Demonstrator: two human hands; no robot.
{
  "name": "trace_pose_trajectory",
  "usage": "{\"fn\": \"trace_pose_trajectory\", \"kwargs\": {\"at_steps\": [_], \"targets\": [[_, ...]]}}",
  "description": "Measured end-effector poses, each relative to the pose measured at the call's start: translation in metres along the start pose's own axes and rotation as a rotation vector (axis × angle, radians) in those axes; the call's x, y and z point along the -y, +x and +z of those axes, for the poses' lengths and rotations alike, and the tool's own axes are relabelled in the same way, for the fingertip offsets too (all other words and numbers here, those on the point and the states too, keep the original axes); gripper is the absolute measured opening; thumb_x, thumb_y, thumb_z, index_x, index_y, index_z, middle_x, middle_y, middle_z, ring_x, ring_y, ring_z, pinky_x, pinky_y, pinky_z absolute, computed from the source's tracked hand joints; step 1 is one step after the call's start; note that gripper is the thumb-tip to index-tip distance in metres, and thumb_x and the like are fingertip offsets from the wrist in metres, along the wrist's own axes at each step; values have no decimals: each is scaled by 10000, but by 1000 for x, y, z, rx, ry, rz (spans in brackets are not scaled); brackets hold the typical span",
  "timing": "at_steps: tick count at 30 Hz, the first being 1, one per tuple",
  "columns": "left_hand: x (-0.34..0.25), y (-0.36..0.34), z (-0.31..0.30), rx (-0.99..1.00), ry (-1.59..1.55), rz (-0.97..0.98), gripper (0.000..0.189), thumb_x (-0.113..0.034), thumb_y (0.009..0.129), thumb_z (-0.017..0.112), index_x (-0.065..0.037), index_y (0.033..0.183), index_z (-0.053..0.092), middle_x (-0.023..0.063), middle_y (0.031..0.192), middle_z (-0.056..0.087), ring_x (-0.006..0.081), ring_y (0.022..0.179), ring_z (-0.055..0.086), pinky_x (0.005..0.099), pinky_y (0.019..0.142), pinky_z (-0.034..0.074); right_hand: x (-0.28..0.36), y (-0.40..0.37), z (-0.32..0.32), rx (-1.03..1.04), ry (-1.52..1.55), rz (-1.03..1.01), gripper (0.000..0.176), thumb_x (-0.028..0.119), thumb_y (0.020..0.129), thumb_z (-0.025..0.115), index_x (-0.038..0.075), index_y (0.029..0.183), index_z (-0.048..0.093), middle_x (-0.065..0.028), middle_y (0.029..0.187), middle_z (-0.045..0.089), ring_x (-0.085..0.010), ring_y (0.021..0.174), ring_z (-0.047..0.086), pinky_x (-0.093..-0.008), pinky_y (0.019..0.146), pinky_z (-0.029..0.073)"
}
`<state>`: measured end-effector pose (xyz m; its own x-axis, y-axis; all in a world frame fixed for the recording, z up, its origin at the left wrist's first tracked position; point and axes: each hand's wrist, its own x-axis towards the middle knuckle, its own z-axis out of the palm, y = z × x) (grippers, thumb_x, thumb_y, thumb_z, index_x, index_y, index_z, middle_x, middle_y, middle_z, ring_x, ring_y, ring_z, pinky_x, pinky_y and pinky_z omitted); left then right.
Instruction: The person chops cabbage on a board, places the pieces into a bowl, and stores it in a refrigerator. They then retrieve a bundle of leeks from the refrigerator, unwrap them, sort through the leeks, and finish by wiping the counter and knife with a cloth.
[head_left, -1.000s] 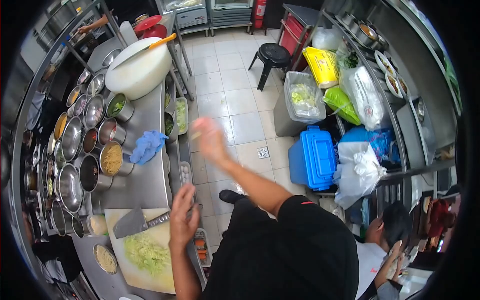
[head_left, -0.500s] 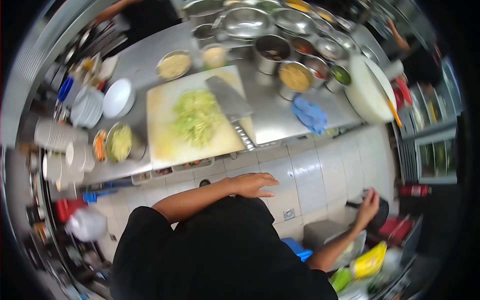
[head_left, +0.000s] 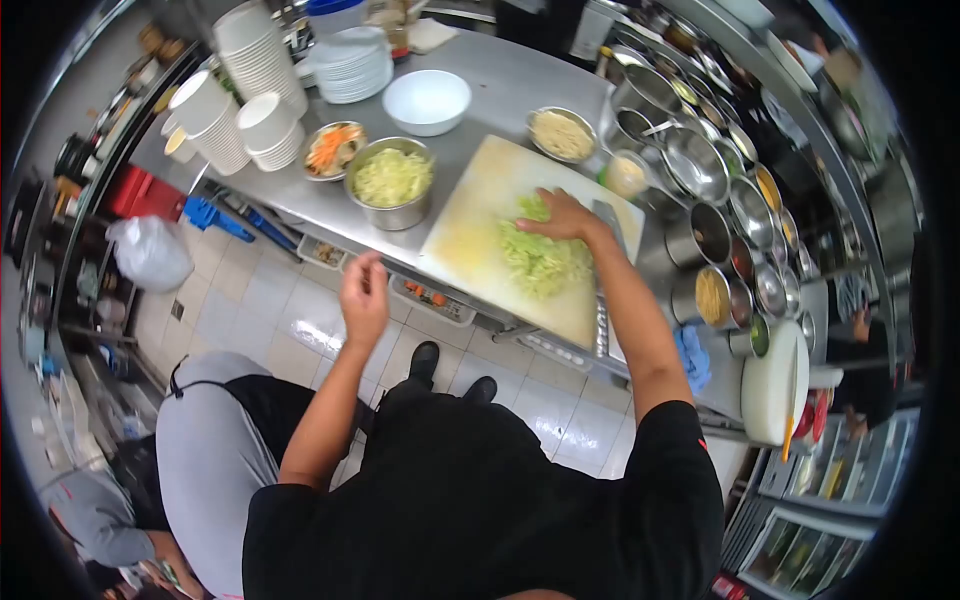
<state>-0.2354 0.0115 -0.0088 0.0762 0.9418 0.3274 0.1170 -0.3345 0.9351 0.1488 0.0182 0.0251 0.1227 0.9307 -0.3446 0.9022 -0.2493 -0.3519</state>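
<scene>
Shredded greens (head_left: 545, 265); our right hand (head_left: 562, 217) spread atop, best kept flat, clear of three-o'clock knife (head_left: 601, 328); left hand (head_left: 365, 300) curled, nine o'clock, grip unclear.

Before you, a steel counter (head_left: 500, 75) curves from ten o'clock round to three. Pale floor tiles (head_left: 560, 420) give you back glossy reflections at five, a small dark square (head_left: 177, 310) marks them at nine, and glass-fronted refrigerators (head_left: 815, 548) stand at your four.
</scene>
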Motion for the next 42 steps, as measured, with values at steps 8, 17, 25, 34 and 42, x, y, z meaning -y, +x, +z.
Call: {"fn": "trace_pose_trajectory", "kwargs": {"at_steps": [8, 17, 25, 34, 42], "targets": [[-9, 122, -12, -2, 313, 376, 265, -110, 867, 583, -34, 1120, 600, 136, 1052, 598, 283, 1006, 548, 362, 876, 424, 54, -48, 25, -58, -380, -134, 966, 662, 692, 658, 108, 1423, 356, -308, 1387, 328, -462, 1256, 348, -492, 1070, 275], [-12, 197, 62, 778, 629, 634, 336, -244, 797, 616, -64, 1080, 618, 123, 1195, 579, 319, 1190, 480, 479, 998, 342, 21, -30, 43, -335, -257, -316, 437, 288, 758, 652, 81, 1142, 617, -195, 1123, 535, -357, 1015, 526, -455, 893, 421], [-6, 199, 56, 773, 667, 618, 376, -191, 770, 627, -89, 1128, 574, 121, 1174, 574, 331, 1167, 476, 485, 1000, 325, 25, -38, 26, -718, 294, -300, 308, 122, 727, 664, 13, 1015, 655, -152, 969, 634, -324, 910, 612, -373, 805, 495], [-12, 202, 53, 825, 547, 710, 309, -163, 770, 637, -84, 1069, 611, 110, 1147, 589, 318, 1121, 505, 469, 959, 354, 11, -61, 17, -851, 1171, 4, 250, 89, 778, 625, -3, 1009, 645, -37, 908, 650, -114, 795, 589, -272, 737, 482], [-1, 205, 20, 692, 411, 606, 494, -397, 807, 664, -42, 1143, 598, 126, 1227, 569, 311, 1184, 483, 457, 1016, 323, 12, -81, -14, -793, 1480, -46, 279, 78, 797, 591, 5, 1066, 584, -74, 910, 632, -168, 793, 624, -312, 675, 529]]}}
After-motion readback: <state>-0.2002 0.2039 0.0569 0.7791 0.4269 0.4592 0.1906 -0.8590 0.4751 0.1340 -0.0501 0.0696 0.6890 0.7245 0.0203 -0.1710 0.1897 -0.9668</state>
